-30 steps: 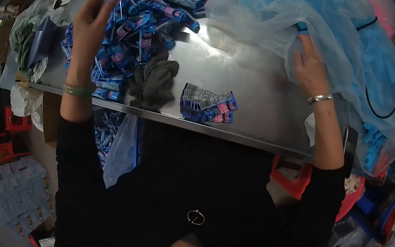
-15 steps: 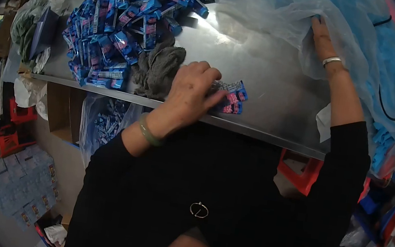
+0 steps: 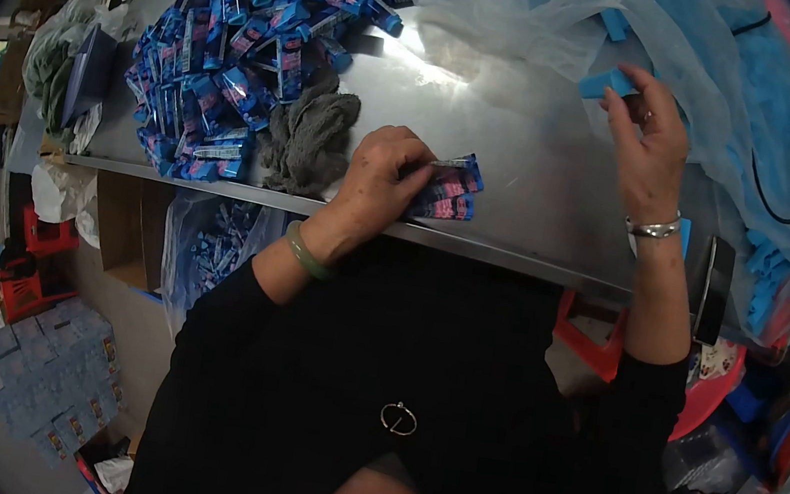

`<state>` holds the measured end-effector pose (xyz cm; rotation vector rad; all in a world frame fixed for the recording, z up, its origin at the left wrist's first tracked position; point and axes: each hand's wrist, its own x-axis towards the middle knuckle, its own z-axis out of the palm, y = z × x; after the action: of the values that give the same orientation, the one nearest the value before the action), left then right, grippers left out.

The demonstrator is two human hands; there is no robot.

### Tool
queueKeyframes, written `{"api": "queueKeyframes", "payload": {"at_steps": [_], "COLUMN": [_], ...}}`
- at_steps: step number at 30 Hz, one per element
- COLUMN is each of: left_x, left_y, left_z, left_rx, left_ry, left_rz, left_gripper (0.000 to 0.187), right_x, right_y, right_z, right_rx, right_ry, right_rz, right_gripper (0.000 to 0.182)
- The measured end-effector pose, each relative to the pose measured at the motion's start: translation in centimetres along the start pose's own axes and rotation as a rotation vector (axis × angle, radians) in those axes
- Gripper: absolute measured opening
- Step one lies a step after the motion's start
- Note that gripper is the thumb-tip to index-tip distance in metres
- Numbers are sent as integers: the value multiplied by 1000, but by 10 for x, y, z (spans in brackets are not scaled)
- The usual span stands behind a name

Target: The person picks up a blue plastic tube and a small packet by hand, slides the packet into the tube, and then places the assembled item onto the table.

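My left hand point(image 3: 383, 173), with a green bangle on its wrist, is closed at the table's front edge. Its thumb and fingers grip the ends of a few blue and pink printed packets point(image 3: 450, 190) that fan out to the right. Beside it on the left lies a crumpled dark grey glove or cloth point(image 3: 314, 140). My right hand point(image 3: 649, 146), wearing a silver bangle, is raised over the right side of the table. Between its thumb and fingertips it pinches a small light blue block-like piece point(image 3: 600, 83), next to a clear plastic bag point(image 3: 509, 10).
A large heap of blue printed packets point(image 3: 208, 69) covers the left of the metal table point(image 3: 529, 155). More light blue pieces point(image 3: 768, 284) lie in the plastic at right. Below the edge are a cardboard box point(image 3: 121, 219), a bag of small packets point(image 3: 218, 247) and a red stool point(image 3: 589, 340).
My right hand has come out from the plastic bag toward me, now with a light blue piece in its fingers. My left hand has shifted slightly; the packets in it are spread more.
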<state>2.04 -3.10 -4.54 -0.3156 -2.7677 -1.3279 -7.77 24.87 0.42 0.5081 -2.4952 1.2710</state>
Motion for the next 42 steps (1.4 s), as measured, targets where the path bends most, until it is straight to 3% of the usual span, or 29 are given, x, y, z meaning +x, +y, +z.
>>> {"api": "queueKeyframes", "payload": {"at_steps": [5,9,16,20,23,25,28,31,39,41,42], "left_x": [6,9,11,10,9,8,7,6,3,1,0], "left_y": [10,14,23,20,25,25,28,30,34,40,43], "left_z": [-12,-19,-21,-19,-20,-19,-19,-20,-18,-18,-16], "left_rx": [264,249,-36,-212,-245,-256,-250,-220,-190,-430,-430], "left_ry": [46,68,-75,-136,-137,-155,-188,-220,-214,-300,-298], "left_rz": [239,247,186,175,210,217,225,217,268,-49,-49], "left_gripper": [11,11,9,7,8,9,10,12,14,17,17], "right_x": [-21,-32,-38,-36,-33,-29,-27,-26,-28,-30,-32], "right_y": [-18,-32,-31,-41,-49,-52,-48,-44,-57,-62,-64], "right_z": [-2,-2,-10,-14,-16,-17,-15,-9,5,10,13], "right_rx": [307,586,749,849,841,963,1073,1096,866,861,844], "right_ry": [32,-25,-139,-128,-53,-7,-94,-206,-234,-227,-235], "right_rz": [102,243,407,373,325,405,498,545,470,443,426], "right_gripper": [26,27,30,29,28,28,28,28,27,26,25]}}
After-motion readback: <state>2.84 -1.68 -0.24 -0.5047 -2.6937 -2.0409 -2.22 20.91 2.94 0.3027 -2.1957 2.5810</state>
